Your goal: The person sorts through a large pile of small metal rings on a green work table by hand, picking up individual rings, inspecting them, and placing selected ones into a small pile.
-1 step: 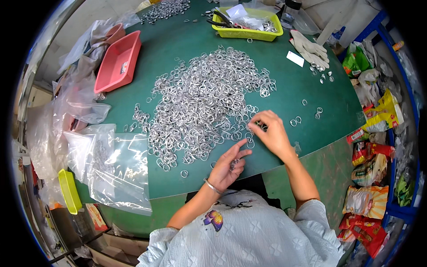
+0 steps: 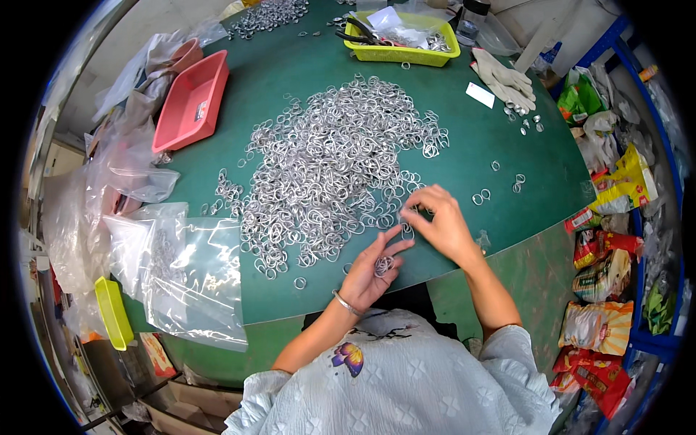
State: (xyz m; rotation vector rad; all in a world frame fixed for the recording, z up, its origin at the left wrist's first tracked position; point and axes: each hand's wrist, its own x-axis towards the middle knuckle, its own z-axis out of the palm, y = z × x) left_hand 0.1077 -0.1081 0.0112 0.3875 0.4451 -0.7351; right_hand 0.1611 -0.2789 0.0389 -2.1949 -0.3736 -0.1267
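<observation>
A broad heap of small silvery metal rings (image 2: 319, 167) covers the middle of the green table. My left hand (image 2: 368, 274) is palm up at the heap's near right edge, fingers curled around a small cluster of rings (image 2: 383, 267). Just above its fingertips, my right hand (image 2: 442, 223) bends down with thumb and fingertips pinched together. What that pinch holds is too small to make out. A few loose rings (image 2: 407, 231) lie directly under the right fingertips, between the two hands.
A pink tray (image 2: 212, 94) stands at the far left, above clear plastic bags (image 2: 196, 275). At the back are a yellow-green basket (image 2: 406, 55) with pliers and metal pieces, and white gloves (image 2: 504, 78). Stray rings (image 2: 481, 196) lie right of my hands. Colourful packets fill a blue rack (image 2: 645, 304).
My right hand has shifted slightly left and down, closer to the left hand. The left fingers have loosened a little, so more of the rings in the palm show.
</observation>
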